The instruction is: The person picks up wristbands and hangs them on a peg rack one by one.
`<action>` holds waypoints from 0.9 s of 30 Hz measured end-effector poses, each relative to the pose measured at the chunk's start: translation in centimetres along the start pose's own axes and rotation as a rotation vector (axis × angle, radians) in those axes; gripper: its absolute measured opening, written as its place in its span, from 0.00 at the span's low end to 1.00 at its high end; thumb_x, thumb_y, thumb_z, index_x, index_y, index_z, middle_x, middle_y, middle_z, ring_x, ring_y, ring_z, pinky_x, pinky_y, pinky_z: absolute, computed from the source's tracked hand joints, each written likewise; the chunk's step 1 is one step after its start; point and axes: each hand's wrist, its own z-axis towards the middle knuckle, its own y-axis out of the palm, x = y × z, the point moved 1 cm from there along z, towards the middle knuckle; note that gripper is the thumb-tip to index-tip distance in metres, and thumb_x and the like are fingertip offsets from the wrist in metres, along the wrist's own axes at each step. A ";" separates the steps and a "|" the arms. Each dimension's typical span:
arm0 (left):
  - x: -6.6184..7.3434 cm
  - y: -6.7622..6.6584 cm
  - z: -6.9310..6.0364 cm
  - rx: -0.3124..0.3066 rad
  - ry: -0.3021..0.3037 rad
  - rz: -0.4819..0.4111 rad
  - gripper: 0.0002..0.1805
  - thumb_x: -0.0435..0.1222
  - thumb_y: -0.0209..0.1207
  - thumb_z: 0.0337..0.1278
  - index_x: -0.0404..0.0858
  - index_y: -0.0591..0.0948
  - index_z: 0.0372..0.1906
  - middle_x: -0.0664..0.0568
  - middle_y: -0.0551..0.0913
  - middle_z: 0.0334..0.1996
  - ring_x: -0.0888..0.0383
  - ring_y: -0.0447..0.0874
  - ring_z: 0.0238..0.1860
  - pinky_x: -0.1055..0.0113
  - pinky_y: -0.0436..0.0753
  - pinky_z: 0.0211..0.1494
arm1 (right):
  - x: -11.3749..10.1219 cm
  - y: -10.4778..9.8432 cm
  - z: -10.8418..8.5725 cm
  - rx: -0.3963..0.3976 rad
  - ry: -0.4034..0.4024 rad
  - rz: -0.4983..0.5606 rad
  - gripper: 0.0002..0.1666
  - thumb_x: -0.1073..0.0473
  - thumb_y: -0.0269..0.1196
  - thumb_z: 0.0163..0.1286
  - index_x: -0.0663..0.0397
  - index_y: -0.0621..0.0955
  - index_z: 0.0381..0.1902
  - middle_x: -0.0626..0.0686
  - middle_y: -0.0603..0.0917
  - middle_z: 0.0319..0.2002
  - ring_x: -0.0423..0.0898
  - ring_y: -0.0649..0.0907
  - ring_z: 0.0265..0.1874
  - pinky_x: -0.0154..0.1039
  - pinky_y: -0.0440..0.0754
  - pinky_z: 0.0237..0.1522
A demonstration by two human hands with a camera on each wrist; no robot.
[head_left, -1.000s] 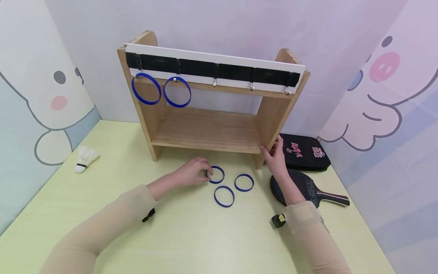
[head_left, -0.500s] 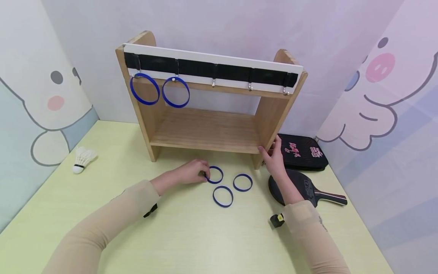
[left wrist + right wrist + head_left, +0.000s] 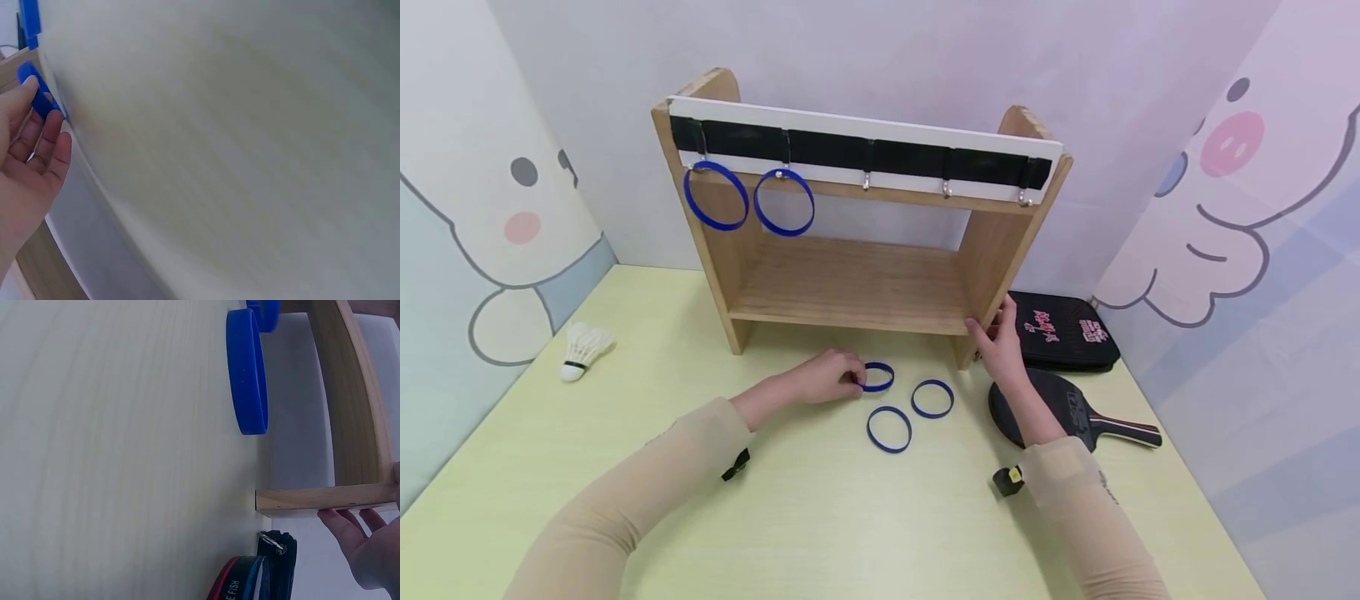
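My left hand pinches the edge of a blue wristband, which is tilted up from the table. In the left wrist view, thumb and fingers hold this band at the left edge. Two more blue bands lie flat close by, one to the right and one nearer me. My right hand grips the right side panel of a wooden shelf, thumb in front and fingers behind. Two blue bands, the left one and its neighbour, hang from hooks on the shelf's top rail.
Three bare hooks, among them the middle hook, line the rail's right part. A black zip case and a table tennis bat lie right of the shelf. A shuttlecock lies at the far left.
My left hand has closed on the nearest band and tipped it up, its outline now narrower. The right hand stays on the shelf panel. The view has shifted slightly.
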 end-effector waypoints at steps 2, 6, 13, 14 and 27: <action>0.1 -0.1 0.0 0.016 -0.026 -0.023 0.03 0.34 0.62 0.58 0.38 0.81 0.34 0.57 0.79 0.31 0.64 0.76 0.33 0.73 0.78 0.38 | -0.1 0.0 0.0 0.002 0.001 -0.003 0.40 0.59 0.56 0.71 0.46 0.46 0.71 0.67 0.60 0.64 0.65 0.71 0.59 0.62 0.70 0.58; 0.4 -0.3 0.1 0.048 -0.055 -0.048 0.02 0.34 0.61 0.59 0.40 0.80 0.34 0.57 0.80 0.29 0.64 0.76 0.31 0.73 0.78 0.35 | 0.0 0.0 0.0 0.006 0.006 -0.002 0.40 0.59 0.56 0.71 0.45 0.46 0.71 0.67 0.60 0.64 0.64 0.70 0.59 0.62 0.69 0.58; 1.0 -1.1 -0.3 0.115 -0.085 -0.068 0.05 0.35 0.63 0.56 0.43 0.77 0.30 0.56 0.79 0.26 0.62 0.75 0.25 0.73 0.76 0.27 | 0.1 0.1 0.1 0.005 0.018 -0.002 0.39 0.59 0.55 0.71 0.45 0.47 0.71 0.67 0.60 0.65 0.64 0.70 0.59 0.62 0.70 0.58; 1.1 -1.2 -0.4 0.123 -0.090 -0.070 0.06 0.35 0.64 0.55 0.42 0.77 0.30 0.56 0.79 0.26 0.62 0.75 0.25 0.73 0.76 0.26 | 0.1 0.1 0.1 0.004 0.019 -0.003 0.39 0.58 0.55 0.71 0.46 0.46 0.71 0.67 0.60 0.65 0.64 0.70 0.59 0.62 0.69 0.58; 2.4 -2.6 -1.7 0.290 -0.113 -0.025 0.06 0.38 0.63 0.57 0.43 0.78 0.35 0.57 0.77 0.30 0.61 0.74 0.30 0.70 0.76 0.30 | 3.8 0.3 1.5 0.014 0.015 0.008 0.41 0.49 0.57 0.69 0.32 0.46 0.70 0.60 0.61 0.65 0.60 0.71 0.59 0.60 0.71 0.59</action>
